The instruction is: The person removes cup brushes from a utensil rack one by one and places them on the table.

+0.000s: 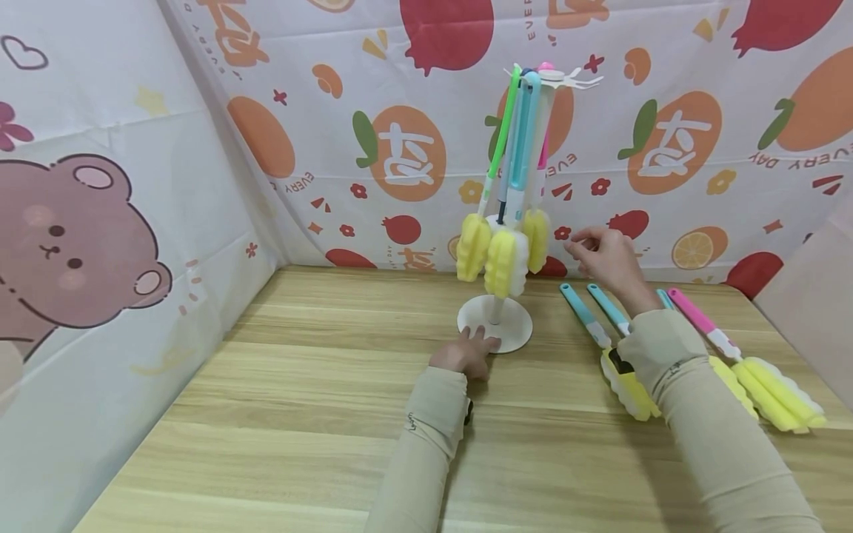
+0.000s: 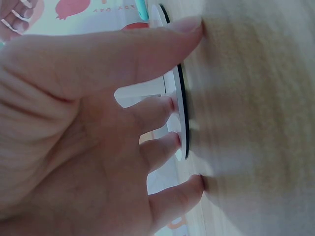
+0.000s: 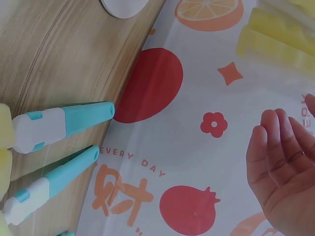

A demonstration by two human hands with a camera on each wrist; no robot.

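A white stand (image 1: 495,323) with a round base and hooks at its top holds several sponge brushes. A green-handled brush (image 1: 503,133) and a blue-handled brush (image 1: 524,133) hang at its front, their yellow and white sponge heads above the base. My left hand (image 1: 464,352) presses its fingertips on the near rim of the base (image 2: 184,113), while its thumb and another finger touch the table. Right of the hanging sponges my right hand (image 1: 608,255) is raised in the air with nothing in it, its fingers (image 3: 276,147) loosely bent.
Under my right arm several more brushes lie on the wooden table (image 1: 320,385): teal-handled brushes (image 1: 585,314) and a pink-handled brush (image 1: 696,312) at the right. A printed fruit cloth (image 1: 320,215) stands behind the table, and a bear-patterned cloth (image 1: 193,222) is on the left.
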